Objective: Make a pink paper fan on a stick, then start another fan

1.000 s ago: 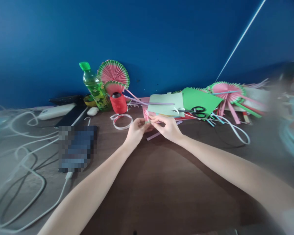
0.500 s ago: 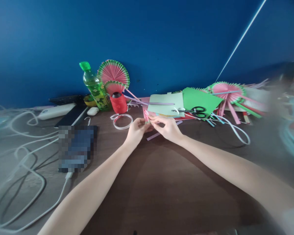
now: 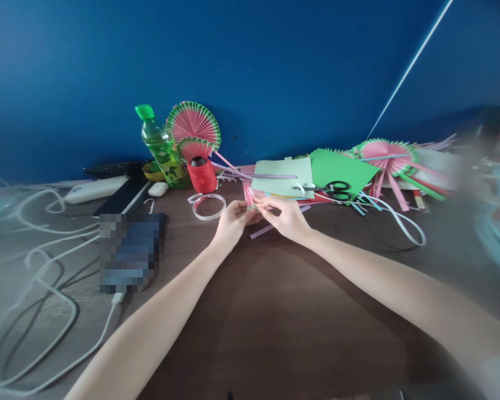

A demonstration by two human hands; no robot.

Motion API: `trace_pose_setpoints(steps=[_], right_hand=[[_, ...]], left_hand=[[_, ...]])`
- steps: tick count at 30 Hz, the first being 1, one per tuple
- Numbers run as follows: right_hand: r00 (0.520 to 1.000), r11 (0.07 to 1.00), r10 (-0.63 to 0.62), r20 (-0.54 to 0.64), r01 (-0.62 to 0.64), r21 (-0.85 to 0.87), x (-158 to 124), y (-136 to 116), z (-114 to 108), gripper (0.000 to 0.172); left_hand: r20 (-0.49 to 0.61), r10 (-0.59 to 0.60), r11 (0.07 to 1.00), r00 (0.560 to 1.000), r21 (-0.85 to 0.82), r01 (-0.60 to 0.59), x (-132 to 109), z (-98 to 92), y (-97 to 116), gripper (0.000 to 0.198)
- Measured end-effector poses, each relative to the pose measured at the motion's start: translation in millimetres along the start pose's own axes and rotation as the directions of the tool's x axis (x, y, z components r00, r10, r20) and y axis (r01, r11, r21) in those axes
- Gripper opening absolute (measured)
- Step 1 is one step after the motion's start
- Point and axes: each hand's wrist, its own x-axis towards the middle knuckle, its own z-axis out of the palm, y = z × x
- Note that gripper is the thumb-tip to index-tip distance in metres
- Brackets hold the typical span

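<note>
The left hand [image 3: 232,221] and right hand [image 3: 285,219] come together at the fingertips, pinching a small pink paper piece [image 3: 249,194] between them, nearer the far edge of the surface [image 3: 275,311] than the near one. Its long axis runs roughly near to far, the exposed end pointing at the far edge. It looks narrow and folded, pink with green by the fingers, which hide part of it.

I am facing a brown tabletop [image 3: 300,311]; toward its left edge a phone [image 3: 134,253] and cable [image 3: 75,313] are lying, while toward its far edge a bottle [image 3: 166,158], spool [image 3: 203,179] and white ring [image 3: 208,218] are resting.
</note>
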Motion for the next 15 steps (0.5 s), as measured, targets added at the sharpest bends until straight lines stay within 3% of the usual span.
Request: trace_pose_setpoints(steps=[10, 15], right_hand=[[0.999, 0.999, 0.041, -0.005, -0.041, 0.029, -0.6, -1.4, -0.1, 0.008], [1.0, 0.998, -0.008, -0.013, 0.007, -0.063, 1.1, -3.8, -0.7, 0.008]], left_hand=[[-0.028, 0.013, 1.0, 1.0, -0.011, -0.014, 0.7, 0.0, -0.9, 0.026], [-0.075, 0.03, 0.999, 0.997, -0.018, -0.031, -0.5, 2.4, 0.6, 0.021]])
